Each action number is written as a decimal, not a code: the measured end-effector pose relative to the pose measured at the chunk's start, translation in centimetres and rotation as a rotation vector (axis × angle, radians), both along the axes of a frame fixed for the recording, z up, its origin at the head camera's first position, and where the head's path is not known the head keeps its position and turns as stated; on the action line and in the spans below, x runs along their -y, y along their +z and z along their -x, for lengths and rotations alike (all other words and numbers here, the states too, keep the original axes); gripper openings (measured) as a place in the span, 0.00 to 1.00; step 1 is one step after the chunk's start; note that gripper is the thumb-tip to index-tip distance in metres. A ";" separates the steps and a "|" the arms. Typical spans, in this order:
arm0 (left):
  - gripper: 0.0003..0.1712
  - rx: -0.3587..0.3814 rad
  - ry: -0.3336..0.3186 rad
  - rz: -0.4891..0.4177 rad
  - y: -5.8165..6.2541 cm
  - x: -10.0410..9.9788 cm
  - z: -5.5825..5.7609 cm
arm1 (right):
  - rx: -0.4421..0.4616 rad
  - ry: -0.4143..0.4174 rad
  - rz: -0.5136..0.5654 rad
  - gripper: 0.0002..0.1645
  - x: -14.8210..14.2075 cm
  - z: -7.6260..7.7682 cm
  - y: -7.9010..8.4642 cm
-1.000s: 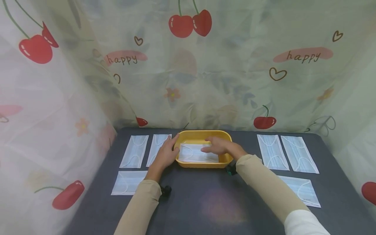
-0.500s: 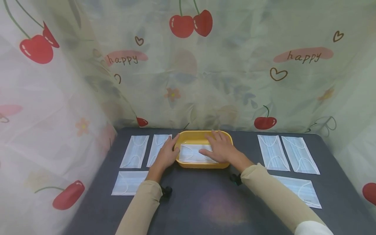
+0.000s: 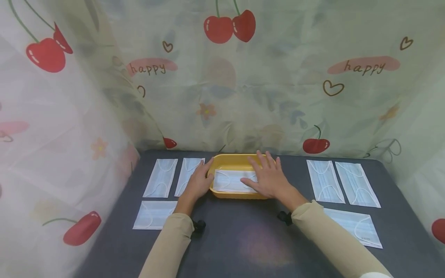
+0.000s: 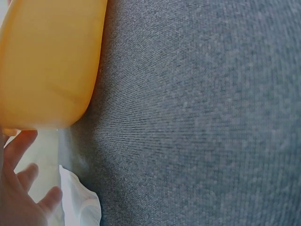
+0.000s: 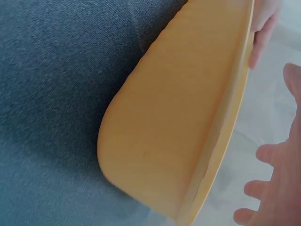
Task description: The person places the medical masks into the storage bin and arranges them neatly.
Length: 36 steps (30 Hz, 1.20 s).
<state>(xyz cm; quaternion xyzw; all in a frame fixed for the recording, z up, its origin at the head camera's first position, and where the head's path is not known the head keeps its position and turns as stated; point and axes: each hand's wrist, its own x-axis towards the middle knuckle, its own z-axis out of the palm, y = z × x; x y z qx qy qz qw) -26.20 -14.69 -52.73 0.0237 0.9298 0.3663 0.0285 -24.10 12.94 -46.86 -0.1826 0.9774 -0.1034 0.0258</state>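
Observation:
A yellow plastic tray (image 3: 240,196) stands at the back middle of the table, with a pale blue face mask (image 3: 233,181) lying flat inside it. My left hand (image 3: 198,181) holds the tray's left end, thumb over the rim and fingers outside; in the left wrist view, an index finger (image 4: 21,146) meets the tray's end wall. Above the tray's right end, my right hand (image 3: 269,177) has its fingers spread, partly covering the mask. The right wrist view shows those fingers (image 5: 265,154) apart and holding nothing, beyond the tray's rim (image 5: 216,150).
Face masks lie on both sides of the dark table (image 3: 250,247): three at left, including a sideways one (image 3: 153,215), and three at right, including a sideways one (image 3: 354,227). A cherry-print curtain (image 3: 278,96) closes off the back and sides.
My right hand has released the mask into the tray, spread its fingers and drawn slightly right. My left hand stays at the tray. The head view has shifted slightly.

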 end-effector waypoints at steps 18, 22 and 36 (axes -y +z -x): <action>0.37 -0.005 -0.006 0.031 0.0 -0.1 0.0 | -0.050 -0.059 -0.009 0.53 -3.2 -1.1 0.4; 0.37 0.002 -0.009 0.024 0.2 -0.1 -0.1 | -0.065 -0.084 -0.006 0.53 -4.0 -1.0 0.7; 0.38 0.029 -0.010 -0.003 0.3 -0.3 -0.1 | -0.061 -0.147 -0.020 0.53 -7.4 -0.6 1.6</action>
